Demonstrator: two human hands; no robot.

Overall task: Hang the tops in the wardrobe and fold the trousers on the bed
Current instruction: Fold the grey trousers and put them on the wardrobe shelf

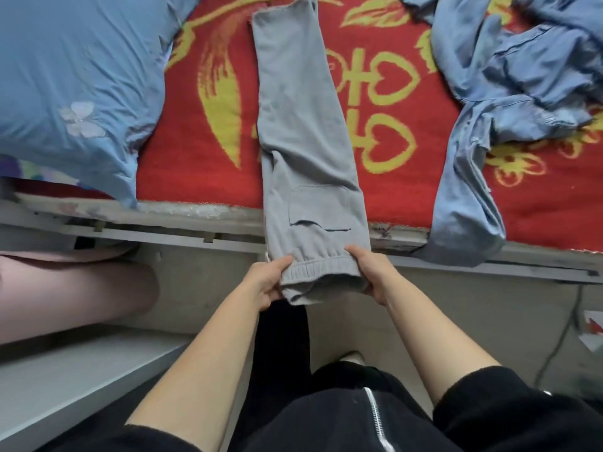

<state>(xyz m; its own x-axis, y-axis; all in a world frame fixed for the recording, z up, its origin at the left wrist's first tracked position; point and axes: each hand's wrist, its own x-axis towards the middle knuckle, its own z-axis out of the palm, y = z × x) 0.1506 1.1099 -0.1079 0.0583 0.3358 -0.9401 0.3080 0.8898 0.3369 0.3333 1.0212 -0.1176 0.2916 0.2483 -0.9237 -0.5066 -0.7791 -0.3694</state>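
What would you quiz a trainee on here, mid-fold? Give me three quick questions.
1. True or false: the grey trousers lie on the red blanket with the waistband past the bed's edge.
2. What do the left hand and right hand grip? A a hanger; B the trousers' waistband; C a sock.
3. Fill in: the blue denim garment lies to the trousers' ____.
Key: 1 true; 2 B; 3 right.
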